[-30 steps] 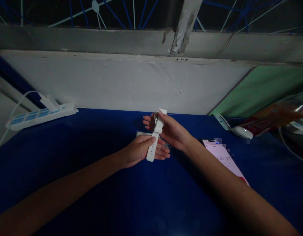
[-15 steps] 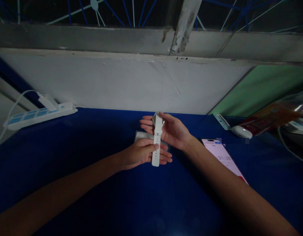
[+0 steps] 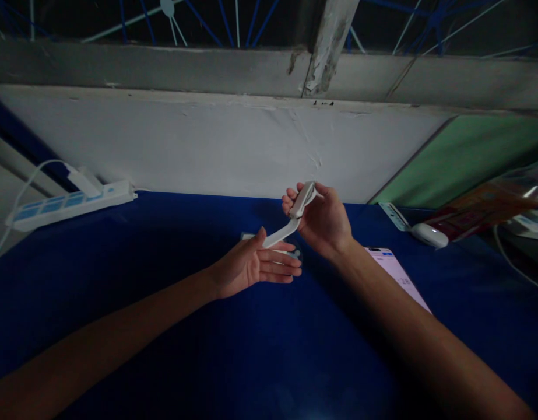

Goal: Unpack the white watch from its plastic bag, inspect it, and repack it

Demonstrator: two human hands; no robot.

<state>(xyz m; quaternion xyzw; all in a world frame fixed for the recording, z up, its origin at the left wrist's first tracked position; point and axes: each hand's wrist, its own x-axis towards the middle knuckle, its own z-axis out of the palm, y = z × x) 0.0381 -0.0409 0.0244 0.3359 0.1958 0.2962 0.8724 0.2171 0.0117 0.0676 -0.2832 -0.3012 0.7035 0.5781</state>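
A wristwatch with a white strap (image 3: 282,234) is held above the blue table, slanting up to the right. My right hand (image 3: 327,224) grips its upper end, fingers curled round behind the strap. At the lower end, my left hand (image 3: 246,263) has the strap's free end between the thumb and the base of the index finger, while its other fingers stretch out to the right. The strap is bent near its middle. The watch's face cannot be seen from this side. Under the hands lies a clear-and-white flat packet (image 3: 298,254), mostly covered by them.
Right of my right forearm lies a lit phone (image 3: 397,277). Beyond it are a white mouse-shaped object (image 3: 429,234), a small card (image 3: 393,216) and a red-orange plastic bag (image 3: 474,204). A power strip (image 3: 71,204) with a plugged-in charger sits at the left. A white wall (image 3: 234,146) borders the table's back.
The watch has turned from upright to slanted, its upper end swinging right and up with my right hand. The left hand's thumb has slid to the strap's end.
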